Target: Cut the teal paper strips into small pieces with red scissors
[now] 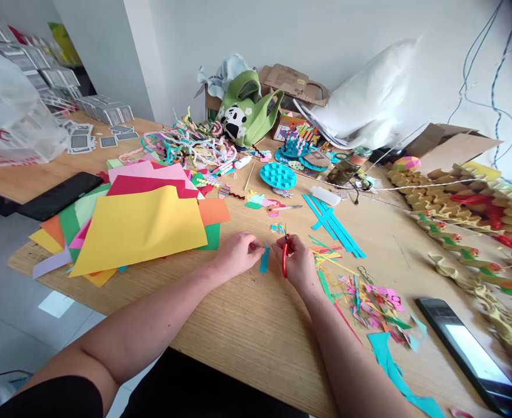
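My left hand (237,253) is closed in a pinch at the top of a short blue paper strip (263,261) over the wooden table. Just to its right, my right hand (300,264) grips a pair of red-handled scissors (284,260), their narrow blades pointing away from me. The right fingertips come close to the strip; whether they touch it I cannot tell. Beyond the hands lies a small pile of blue and yellow paper bits (277,228). Longer blue paper strips (334,225) rest crossed on the table to the right.
Stacked coloured paper (147,229) covers the left side, beside a black phone (62,194). Paper scraps (375,307) and a lit phone (469,354) lie right. Farther back are a blue round dish (277,176), a green panda bag (249,110), a jar (347,168) and egg-carton crafts (451,197).
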Tool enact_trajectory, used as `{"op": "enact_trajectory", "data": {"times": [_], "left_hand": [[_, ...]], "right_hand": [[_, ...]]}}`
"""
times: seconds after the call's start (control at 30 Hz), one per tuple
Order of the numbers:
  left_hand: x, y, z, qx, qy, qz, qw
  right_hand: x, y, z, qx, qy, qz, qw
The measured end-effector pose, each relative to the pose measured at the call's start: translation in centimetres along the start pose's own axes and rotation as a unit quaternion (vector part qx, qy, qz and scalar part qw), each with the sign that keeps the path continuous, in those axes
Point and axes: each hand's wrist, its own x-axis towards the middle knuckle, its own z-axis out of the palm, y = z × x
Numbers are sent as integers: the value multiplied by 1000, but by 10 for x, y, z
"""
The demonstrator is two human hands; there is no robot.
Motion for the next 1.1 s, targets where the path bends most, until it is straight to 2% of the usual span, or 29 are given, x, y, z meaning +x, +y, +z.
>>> {"op": "enact_trajectory", "data": {"times": [0.27, 0.37, 0.5, 0.63, 0.8, 0.97, 1.1], "left_hand": [[-1, 3, 1, -7, -11, -9, 1000], [-1, 5, 0, -18, -11, -17, 1000], [1, 3, 0, -67, -20, -67, 995], [3, 1, 1, -174, -45, -104, 978], [3, 7, -4, -317, -55, -128, 938], [1, 14, -10, -352, -61, -165, 919], [1, 12, -8, -334, -69, -142, 929]], "right_hand": [[2, 4, 4, -12, -14, 5, 1000], [2, 5, 3, 28, -8, 3, 1000], [-2, 1, 0, 98, -5, -20, 995], [-6, -7, -2, 156, -26, -28, 987], [-7, -15, -7, 222, -41, -7, 974], [-7, -18, -12, 233, -13, 0, 972], [-7, -15, -10, 232, -65, -5, 971]]}}
